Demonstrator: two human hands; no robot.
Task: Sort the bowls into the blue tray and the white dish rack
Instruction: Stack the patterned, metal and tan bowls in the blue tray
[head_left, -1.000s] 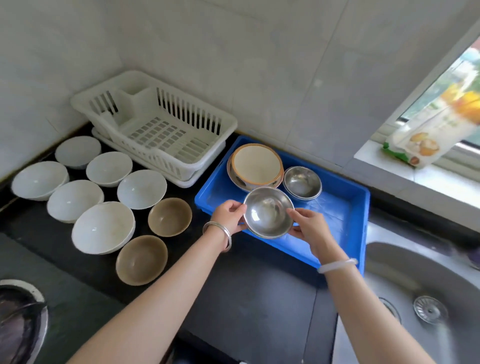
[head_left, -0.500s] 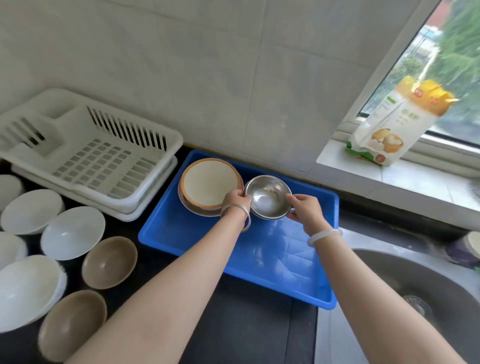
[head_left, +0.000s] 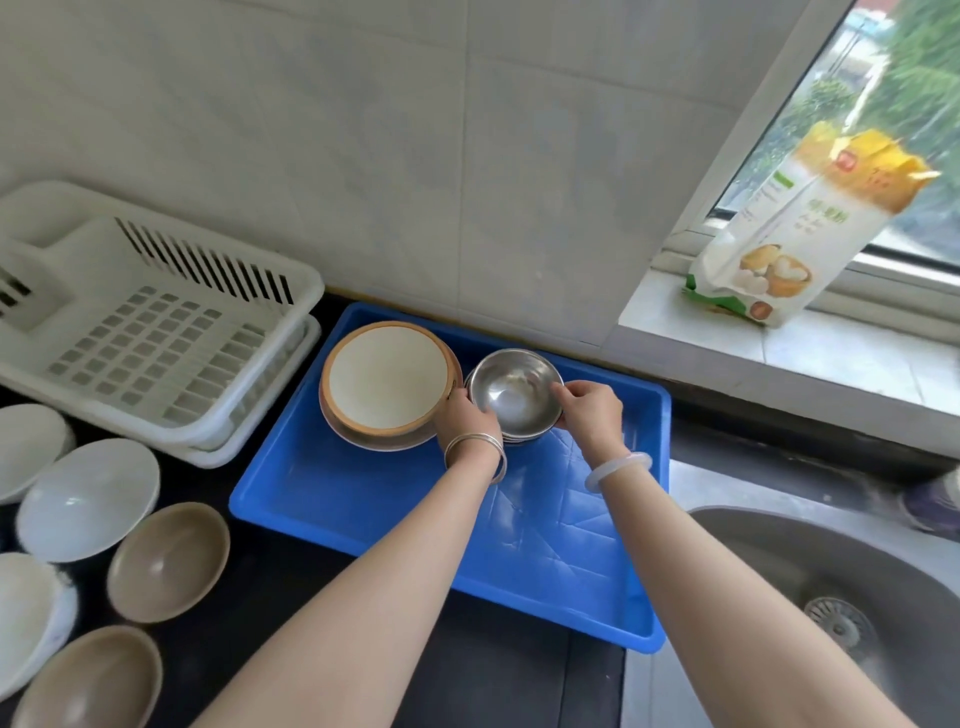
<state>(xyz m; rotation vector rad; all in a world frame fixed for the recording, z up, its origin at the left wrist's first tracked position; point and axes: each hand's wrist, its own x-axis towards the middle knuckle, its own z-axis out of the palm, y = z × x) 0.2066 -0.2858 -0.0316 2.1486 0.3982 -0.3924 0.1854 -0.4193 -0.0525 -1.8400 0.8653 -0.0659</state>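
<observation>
A small steel bowl (head_left: 511, 392) sits nested on another steel bowl at the back of the blue tray (head_left: 363, 499). My left hand (head_left: 465, 415) grips its left rim and my right hand (head_left: 589, 413) pinches its right rim. Beside it on the left lies a brown-rimmed cream bowl (head_left: 387, 382) stacked on a steel dish. The white dish rack (head_left: 150, 332) stands to the tray's left with nothing in it. On the dark counter at the left are several white bowls (head_left: 85, 499) and two brown bowls (head_left: 169, 561).
A steel sink (head_left: 831, 597) lies to the right of the tray. A flour bag (head_left: 789, 234) leans on the window sill at the upper right. Tiled wall runs behind the tray and rack.
Both hands carried the steel bowl from the tray's front edge to the back and set it down onto the other steel bowl.
</observation>
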